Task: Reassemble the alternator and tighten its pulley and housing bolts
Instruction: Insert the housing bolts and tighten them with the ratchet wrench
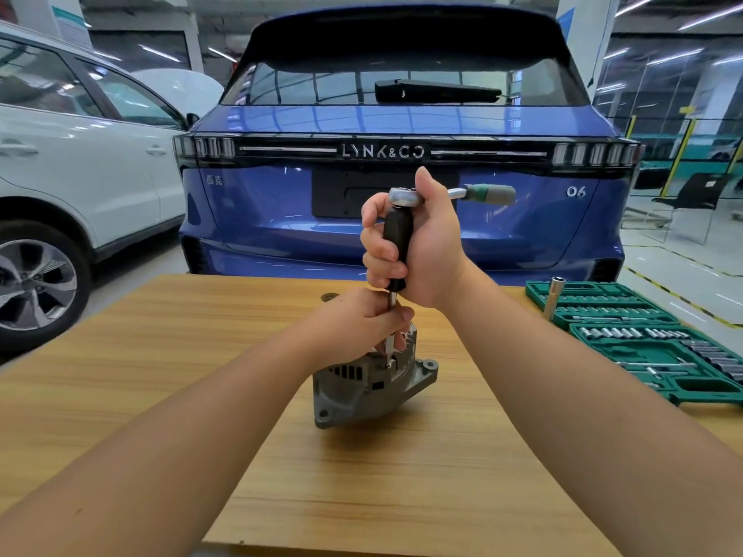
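Head view: both hands (418, 251) closed around ratchet driver (398, 235).

Wood-grain table (161, 355) w/ light top, its front edge near the bottom of view. Alternator (370, 385) sits on it approx. centre, tilted. Open green socket case (651, 339) lies at right edge, w/ one socket (553, 298) upright at its left end.

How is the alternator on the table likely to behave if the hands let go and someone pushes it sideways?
The alternator looks like cast metal, so probably heavy for its size. It stands tilted on its edge on the table, so it may well tip or rock. Its mounting ears would likely stop it rolling far.
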`<control>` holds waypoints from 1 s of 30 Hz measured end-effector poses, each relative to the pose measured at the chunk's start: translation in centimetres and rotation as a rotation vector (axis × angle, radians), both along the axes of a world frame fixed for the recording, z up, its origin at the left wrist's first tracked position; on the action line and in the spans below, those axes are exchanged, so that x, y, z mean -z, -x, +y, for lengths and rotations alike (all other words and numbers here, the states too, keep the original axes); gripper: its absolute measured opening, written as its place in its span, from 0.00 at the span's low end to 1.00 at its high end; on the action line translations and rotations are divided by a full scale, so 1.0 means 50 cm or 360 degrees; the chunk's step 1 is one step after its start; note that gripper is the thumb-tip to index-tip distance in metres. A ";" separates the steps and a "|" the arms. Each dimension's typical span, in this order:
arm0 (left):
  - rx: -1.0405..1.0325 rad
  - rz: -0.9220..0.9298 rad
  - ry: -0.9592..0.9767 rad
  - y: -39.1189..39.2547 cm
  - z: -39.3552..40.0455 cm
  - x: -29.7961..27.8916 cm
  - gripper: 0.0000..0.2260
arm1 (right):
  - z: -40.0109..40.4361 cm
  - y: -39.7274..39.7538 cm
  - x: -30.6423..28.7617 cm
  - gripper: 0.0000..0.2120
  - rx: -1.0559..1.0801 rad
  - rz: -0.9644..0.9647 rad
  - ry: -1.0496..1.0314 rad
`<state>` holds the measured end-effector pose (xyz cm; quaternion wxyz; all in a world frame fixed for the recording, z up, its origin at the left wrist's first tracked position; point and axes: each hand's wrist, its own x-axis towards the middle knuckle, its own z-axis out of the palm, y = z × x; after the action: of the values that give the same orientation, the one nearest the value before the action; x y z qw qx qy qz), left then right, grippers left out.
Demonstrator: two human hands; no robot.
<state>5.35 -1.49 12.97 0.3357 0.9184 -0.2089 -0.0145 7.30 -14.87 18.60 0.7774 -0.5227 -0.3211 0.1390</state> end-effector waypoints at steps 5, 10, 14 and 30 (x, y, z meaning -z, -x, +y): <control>0.0007 0.0075 0.0023 -0.007 0.001 0.010 0.16 | -0.003 -0.013 0.006 0.27 -0.0010 -0.0005 -0.0055; -0.0015 0.0042 0.0006 -0.009 -0.005 0.009 0.16 | -0.007 -0.006 0.013 0.16 0.0125 0.0076 -0.0328; 0.0007 0.0040 -0.0016 -0.013 -0.003 0.014 0.16 | -0.007 0.002 0.005 0.17 0.0191 0.0078 -0.0300; -0.0011 0.0032 0.0012 -0.015 -0.006 0.022 0.17 | 0.019 0.032 -0.016 0.13 0.0745 -0.0058 -0.0269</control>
<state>6.08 -1.81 11.89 0.3413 0.9177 -0.2024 -0.0219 5.70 -13.91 19.40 0.8234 -0.5185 -0.2156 -0.0815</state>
